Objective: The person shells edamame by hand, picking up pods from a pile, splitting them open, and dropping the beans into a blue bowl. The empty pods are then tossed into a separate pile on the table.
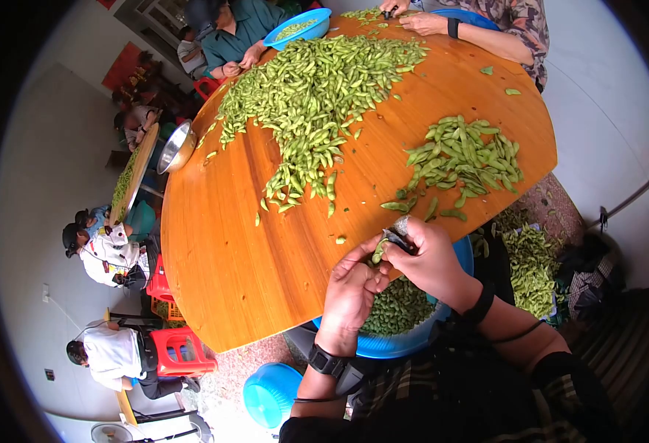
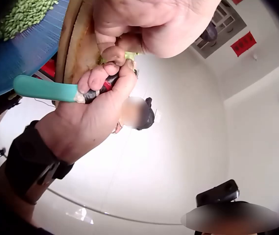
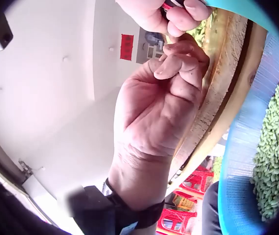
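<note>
Low over the near table edge, my left hand pinches a green soybean pod between thumb and fingers. My right hand meets it there, gripping a small tool with a teal handle and dark and red wrapping; its working end is hidden by the fingers. The left wrist view shows the tool-holding hand, and the right wrist view the bare-fingered one. Beneath both hands sits a blue basin of shelled green beans. A small heap of pods lies just beyond the right hand.
A large pod pile covers the far part of the wooden table. People work opposite, beside another blue basin. At the left edge is a metal bowl. On the floor are a blue tub and more pods.
</note>
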Demonstrator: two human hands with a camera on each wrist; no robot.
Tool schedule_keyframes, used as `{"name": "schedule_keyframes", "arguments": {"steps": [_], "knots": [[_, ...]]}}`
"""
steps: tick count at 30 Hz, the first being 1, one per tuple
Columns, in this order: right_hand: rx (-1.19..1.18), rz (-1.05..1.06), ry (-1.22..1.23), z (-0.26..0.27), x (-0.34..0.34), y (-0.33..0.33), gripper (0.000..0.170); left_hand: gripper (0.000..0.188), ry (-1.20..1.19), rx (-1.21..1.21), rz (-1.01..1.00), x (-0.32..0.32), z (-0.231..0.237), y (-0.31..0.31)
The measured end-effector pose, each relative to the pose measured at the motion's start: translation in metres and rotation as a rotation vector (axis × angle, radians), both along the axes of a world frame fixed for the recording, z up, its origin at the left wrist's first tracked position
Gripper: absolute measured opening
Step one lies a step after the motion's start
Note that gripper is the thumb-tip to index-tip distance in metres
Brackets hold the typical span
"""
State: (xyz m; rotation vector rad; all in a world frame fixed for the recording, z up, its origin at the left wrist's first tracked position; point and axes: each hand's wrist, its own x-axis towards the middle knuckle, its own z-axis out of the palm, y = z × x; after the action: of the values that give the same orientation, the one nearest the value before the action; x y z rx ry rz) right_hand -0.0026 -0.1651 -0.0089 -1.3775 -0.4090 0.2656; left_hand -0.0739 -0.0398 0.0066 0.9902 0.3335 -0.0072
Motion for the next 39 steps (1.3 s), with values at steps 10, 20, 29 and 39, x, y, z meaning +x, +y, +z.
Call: {"name": "schedule_keyframes", "arguments": {"steps": [10, 20, 29, 39], "knots": [[-0.22, -0.029, -0.252, 0.007, -0.004, -0.002, 0.019, 0.032, -0.057, 0.498, 0.027, -0.01, -0.014, -0.009], [-0.047, -0.009, -0.082, 0.003, -0.003, 0.0, 0.017, 0.037, -0.015, 0.124, 0.018, -0.011, -0.011, 0.0], [-0.312, 0.04, -0.32, 0.017, -0.011, -0.008, 0.015, 0.021, -0.12, 0.724, 0.154, -0.014, -0.017, -0.011], [-0.063, -0.049, -0.073, 0.002, 0.003, -0.005, 0.011, 0.028, 0.014, 0.325, 0.168, -0.025, -0.007, -0.009]]}}
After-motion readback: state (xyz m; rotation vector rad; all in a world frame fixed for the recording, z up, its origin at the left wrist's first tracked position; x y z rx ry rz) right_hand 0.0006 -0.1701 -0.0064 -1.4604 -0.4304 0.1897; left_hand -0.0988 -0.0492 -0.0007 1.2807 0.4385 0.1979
